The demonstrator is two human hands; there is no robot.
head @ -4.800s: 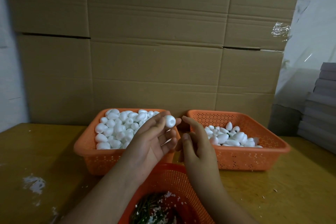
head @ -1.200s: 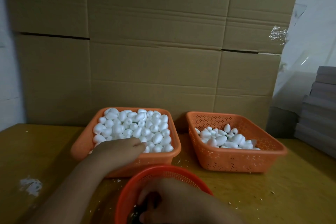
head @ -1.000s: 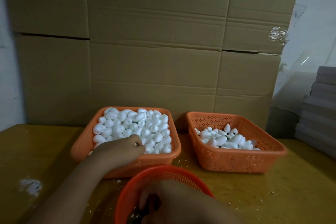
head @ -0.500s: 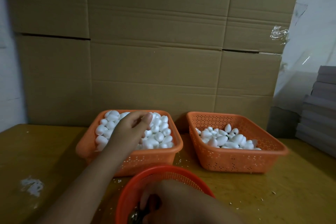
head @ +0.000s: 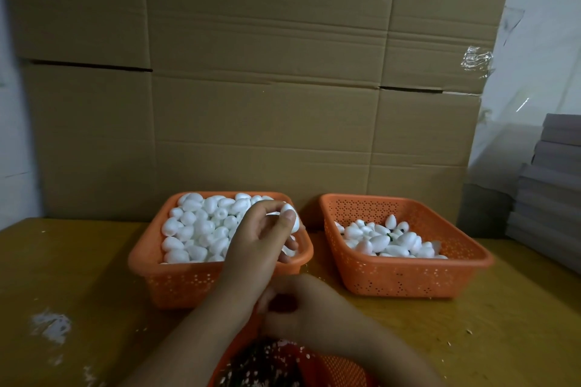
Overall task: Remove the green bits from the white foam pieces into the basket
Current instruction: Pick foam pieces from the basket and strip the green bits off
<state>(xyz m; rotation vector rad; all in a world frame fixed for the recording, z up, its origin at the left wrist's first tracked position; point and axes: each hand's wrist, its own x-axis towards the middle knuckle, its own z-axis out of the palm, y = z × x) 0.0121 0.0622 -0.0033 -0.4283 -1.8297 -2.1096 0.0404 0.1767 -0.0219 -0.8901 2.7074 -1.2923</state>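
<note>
My left hand [head: 259,240] is raised over the near right corner of the left orange basket [head: 176,281] and pinches a white foam piece [head: 291,217] between thumb and fingertips. That basket is heaped with white foam pieces [head: 201,226]. My right hand [head: 303,308] hovers with curled fingers at the far rim of the round red basket [head: 341,367]; what it holds is hidden. Dark green bits and white crumbs [head: 267,363] lie inside the round basket. The right orange basket [head: 408,281] holds fewer foam pieces [head: 382,242], some showing dark green spots.
A wall of cardboard boxes [head: 261,104] stands right behind the baskets. Grey stacked sheets [head: 553,198] sit at the right edge. White foam crumbs [head: 52,325] are scattered on the yellow wooden table [head: 78,261] at the near left.
My left hand has come up out of the left basket with one foam piece and moved right. My right hand has risen from inside the round basket to its far rim.
</note>
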